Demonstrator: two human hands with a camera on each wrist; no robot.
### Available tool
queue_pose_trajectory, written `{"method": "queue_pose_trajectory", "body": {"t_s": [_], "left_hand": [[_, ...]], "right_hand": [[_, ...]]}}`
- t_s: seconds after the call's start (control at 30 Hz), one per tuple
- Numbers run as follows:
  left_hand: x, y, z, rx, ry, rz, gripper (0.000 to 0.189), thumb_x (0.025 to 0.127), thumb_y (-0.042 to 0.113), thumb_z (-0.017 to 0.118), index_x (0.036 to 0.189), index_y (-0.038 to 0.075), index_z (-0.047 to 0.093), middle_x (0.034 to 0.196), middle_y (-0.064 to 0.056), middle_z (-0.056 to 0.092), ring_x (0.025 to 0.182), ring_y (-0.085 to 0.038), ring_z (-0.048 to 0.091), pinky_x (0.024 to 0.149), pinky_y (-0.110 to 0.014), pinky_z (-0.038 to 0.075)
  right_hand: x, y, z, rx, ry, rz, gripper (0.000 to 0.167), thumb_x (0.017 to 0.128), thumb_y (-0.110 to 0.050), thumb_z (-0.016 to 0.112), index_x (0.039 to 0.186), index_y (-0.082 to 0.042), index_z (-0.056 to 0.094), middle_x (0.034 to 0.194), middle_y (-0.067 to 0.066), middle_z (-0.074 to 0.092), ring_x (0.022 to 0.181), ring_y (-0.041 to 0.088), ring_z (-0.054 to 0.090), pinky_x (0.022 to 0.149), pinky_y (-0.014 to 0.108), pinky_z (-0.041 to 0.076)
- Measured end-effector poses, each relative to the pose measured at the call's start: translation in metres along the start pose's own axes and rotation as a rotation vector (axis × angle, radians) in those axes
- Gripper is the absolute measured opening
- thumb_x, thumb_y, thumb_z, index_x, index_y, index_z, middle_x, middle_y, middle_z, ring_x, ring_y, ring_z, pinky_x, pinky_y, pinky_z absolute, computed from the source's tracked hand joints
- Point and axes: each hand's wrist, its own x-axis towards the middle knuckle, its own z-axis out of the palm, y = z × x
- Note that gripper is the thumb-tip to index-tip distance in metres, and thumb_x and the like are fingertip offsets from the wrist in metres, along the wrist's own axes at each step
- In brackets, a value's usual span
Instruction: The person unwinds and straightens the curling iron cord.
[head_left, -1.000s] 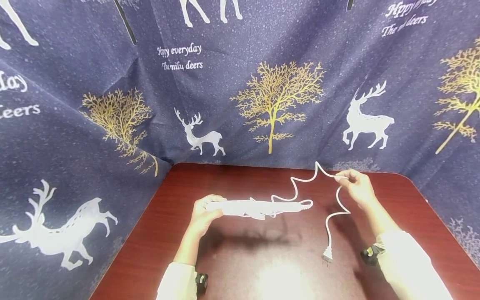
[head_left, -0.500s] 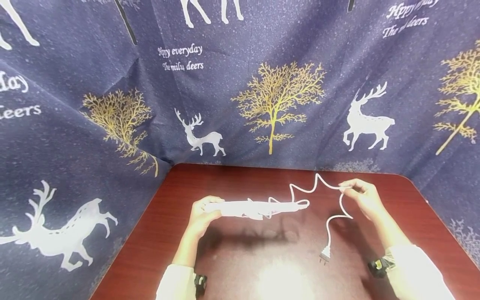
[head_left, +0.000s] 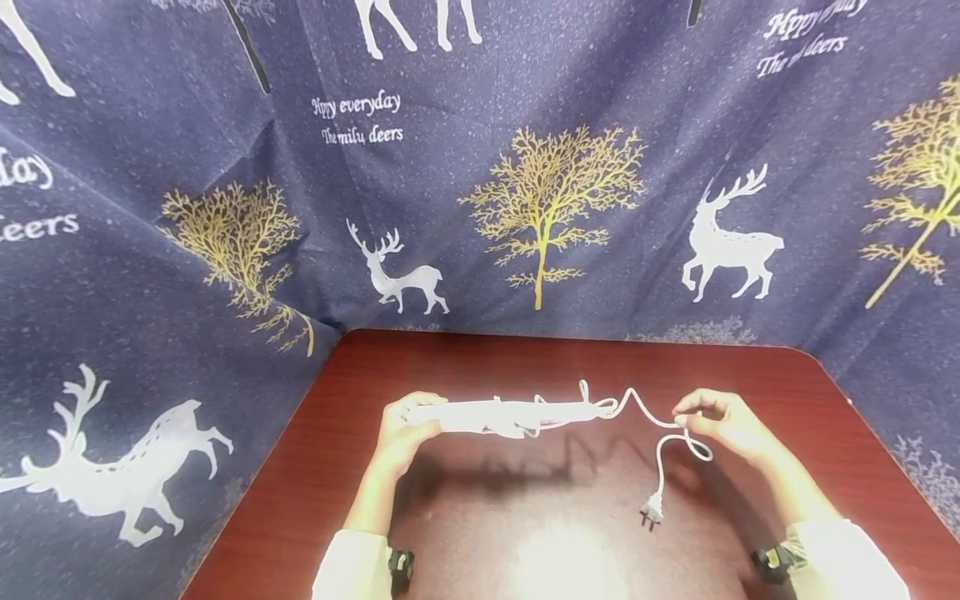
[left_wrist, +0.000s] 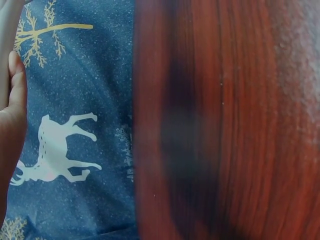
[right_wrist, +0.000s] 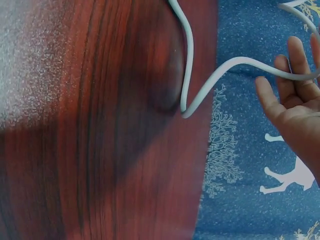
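Note:
My left hand (head_left: 403, 435) grips the left end of a long white device (head_left: 480, 417), held level over the table; its exact kind does not show. In the left wrist view, only part of the hand (left_wrist: 12, 107) appears at the left edge. A white power cord (head_left: 642, 404) leaves the device's right end, partly looped around it. My right hand (head_left: 731, 425) pinches the cord between thumb and index finger. Below hangs its two-pin plug (head_left: 652, 507). In the right wrist view the cord (right_wrist: 240, 61) runs across the fingers, the pinch itself lying beyond the edge.
A reddish-brown wooden table (head_left: 300, 500) lies below both hands, with a bright glare near its front. Dark blue cloth (head_left: 480, 167) printed with deer and trees hangs behind and along both sides. Dark wrist cameras sit on both forearms.
My right hand has come down and nearer, and the cord between it and the device has sagged into lower, tighter bends. The left hand and the device have barely moved.

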Motion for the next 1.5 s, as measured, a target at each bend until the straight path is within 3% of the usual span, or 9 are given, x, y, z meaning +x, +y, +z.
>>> {"method": "queue_pose_trajectory", "body": {"t_s": [0.17,0.33,0.5,0.8,1.0,1.07,1.17,1.3,1.5], "left_hand": [[-0.001,0.003,0.001,-0.006,-0.015,-0.002,0.027,0.068,-0.02,0.066,0.094,-0.016,0.059,0.084,-0.008,0.067,0.071,-0.018,0.06,0.061,-0.027,0.051],[-0.001,0.007,0.002,0.005,-0.015,0.008,0.028,0.068,-0.019,0.067,0.095,-0.015,0.06,0.086,-0.009,0.067,0.072,-0.018,0.061,0.061,-0.028,0.051],[-0.003,0.016,0.003,0.019,-0.021,0.021,0.027,0.068,-0.02,0.065,0.094,-0.017,0.059,0.085,-0.006,0.067,0.072,-0.017,0.06,0.06,-0.027,0.051],[-0.003,0.034,0.009,0.034,-0.037,0.016,0.027,0.068,-0.018,0.066,0.094,-0.019,0.058,0.086,-0.011,0.067,0.073,-0.017,0.061,0.062,-0.027,0.051],[-0.005,0.032,0.005,0.039,-0.02,0.003,0.026,0.068,-0.019,0.063,0.094,-0.017,0.059,0.086,-0.008,0.067,0.072,-0.019,0.061,0.061,-0.028,0.051],[-0.004,0.024,0.002,0.027,-0.013,0.004,0.026,0.067,-0.02,0.063,0.093,-0.016,0.061,0.086,-0.009,0.067,0.072,-0.02,0.061,0.061,-0.029,0.051],[-0.003,0.015,-0.001,0.012,-0.002,-0.002,0.027,0.067,-0.021,0.063,0.093,-0.015,0.061,0.086,-0.011,0.067,0.072,-0.022,0.061,0.06,-0.029,0.051],[-0.002,0.014,-0.002,-0.005,-0.01,-0.02,0.028,0.067,-0.021,0.062,0.094,-0.017,0.06,0.087,-0.008,0.067,0.072,-0.02,0.06,0.061,-0.028,0.051],[-0.004,0.028,0.006,-0.025,-0.045,0.012,0.028,0.066,-0.02,0.06,0.093,-0.022,0.055,0.087,-0.007,0.066,0.073,-0.018,0.059,0.061,-0.026,0.05]], "right_hand": [[-0.003,-0.011,0.001,-0.009,0.089,0.068,0.019,0.085,0.003,0.061,0.104,0.01,0.059,0.094,0.011,0.066,0.084,0.01,0.061,0.069,0.023,0.049],[0.009,-0.027,0.002,-0.118,0.137,-0.042,0.027,0.083,0.005,0.063,0.11,0.009,0.059,0.103,0.005,0.067,0.093,0.009,0.062,0.076,0.018,0.047],[0.021,-0.039,0.017,0.018,0.035,-0.132,0.039,0.083,0.011,0.06,0.12,0.015,0.049,0.115,0.004,0.063,0.102,0.015,0.06,0.079,0.026,0.048],[0.026,-0.026,0.046,0.058,-0.07,-0.09,0.044,0.083,0.008,0.062,0.124,0.012,0.047,0.12,0.014,0.059,0.106,0.02,0.058,0.081,0.028,0.048],[0.025,-0.006,0.062,0.073,-0.145,-0.04,0.043,0.082,0.004,0.065,0.122,0.011,0.05,0.115,0.026,0.057,0.106,0.026,0.058,0.083,0.034,0.048],[0.025,0.0,0.066,0.071,-0.17,-0.015,0.043,0.082,0.002,0.066,0.122,0.01,0.052,0.114,0.023,0.059,0.106,0.022,0.058,0.083,0.033,0.048],[0.026,0.008,0.07,0.083,-0.217,0.017,0.042,0.082,0.001,0.066,0.121,0.009,0.053,0.114,0.027,0.057,0.106,0.032,0.057,0.083,0.032,0.048],[0.026,0.013,0.074,0.047,-0.281,0.007,0.042,0.083,0.0,0.066,0.121,0.011,0.052,0.115,0.035,0.053,0.107,0.043,0.053,0.086,0.034,0.046],[0.025,0.013,0.081,-0.073,-0.316,-0.029,0.039,0.082,-0.004,0.067,0.114,0.017,0.055,0.11,0.03,0.058,0.102,0.033,0.058,0.083,0.038,0.048]]}}
